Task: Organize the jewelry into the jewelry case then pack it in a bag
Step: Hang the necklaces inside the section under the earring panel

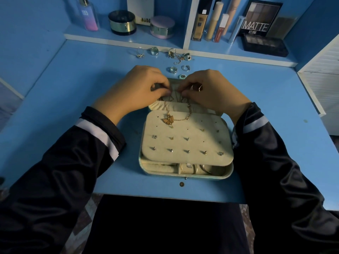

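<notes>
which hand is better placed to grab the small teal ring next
Right, likely: the right hand lies almost against the small teal ring; the left hand sits farther off. Both pinch the gold chain necklace.

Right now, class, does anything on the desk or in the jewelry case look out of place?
Yes. Loose rings lie scattered on the desk beyond the jewelry case, near a tangled chain. The gold necklace droops over the earring panel, its pendant lying askew.

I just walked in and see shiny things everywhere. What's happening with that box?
A person is fitting a gold necklace into the open jewelry case on the blue desk. The left hand and right hand pinch its chain at the case's far end; the pendant lies on the studded earring panel. Rings wait behind.
</notes>
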`<state>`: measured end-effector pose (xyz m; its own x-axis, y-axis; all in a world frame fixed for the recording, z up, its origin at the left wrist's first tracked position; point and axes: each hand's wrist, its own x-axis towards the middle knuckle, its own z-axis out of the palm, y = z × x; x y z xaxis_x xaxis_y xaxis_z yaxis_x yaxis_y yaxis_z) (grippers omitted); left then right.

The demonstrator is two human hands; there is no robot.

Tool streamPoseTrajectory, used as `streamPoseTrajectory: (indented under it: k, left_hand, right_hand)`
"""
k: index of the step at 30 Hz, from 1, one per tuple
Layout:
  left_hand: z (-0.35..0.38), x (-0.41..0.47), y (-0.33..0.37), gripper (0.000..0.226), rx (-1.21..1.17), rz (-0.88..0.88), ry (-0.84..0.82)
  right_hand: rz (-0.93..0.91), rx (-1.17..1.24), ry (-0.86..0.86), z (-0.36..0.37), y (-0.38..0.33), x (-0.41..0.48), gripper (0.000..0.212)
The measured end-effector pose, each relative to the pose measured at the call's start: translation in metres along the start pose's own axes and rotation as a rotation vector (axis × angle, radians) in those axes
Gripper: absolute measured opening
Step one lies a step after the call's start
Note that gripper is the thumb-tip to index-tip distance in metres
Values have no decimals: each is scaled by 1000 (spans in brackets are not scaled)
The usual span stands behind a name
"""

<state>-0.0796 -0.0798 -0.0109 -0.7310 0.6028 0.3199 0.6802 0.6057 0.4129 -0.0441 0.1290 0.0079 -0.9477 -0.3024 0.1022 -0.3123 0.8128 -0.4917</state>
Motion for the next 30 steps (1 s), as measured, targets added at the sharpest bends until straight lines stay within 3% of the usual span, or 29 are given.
streamPoseTrajectory:
  k: [5, 12, 24, 30]
  left_hand:
    - [-10, -13, 11, 10, -224, -68, -7]
    - [-27, -28, 33, 26, -381, -67, -181]
    - [-34, -36, 42, 31, -410, -79, -291]
    - [-32, -32, 41, 20, -420, -102, -312]
  right_hand:
    - [-7, 129, 3, -7, -1, -14, 13]
    - [4, 364, -86, -19, -2, -36, 10]
    - [-54, 225, -193, -19, -3, -42, 12]
    - [-44, 168, -206, -19, -5, -39, 13]
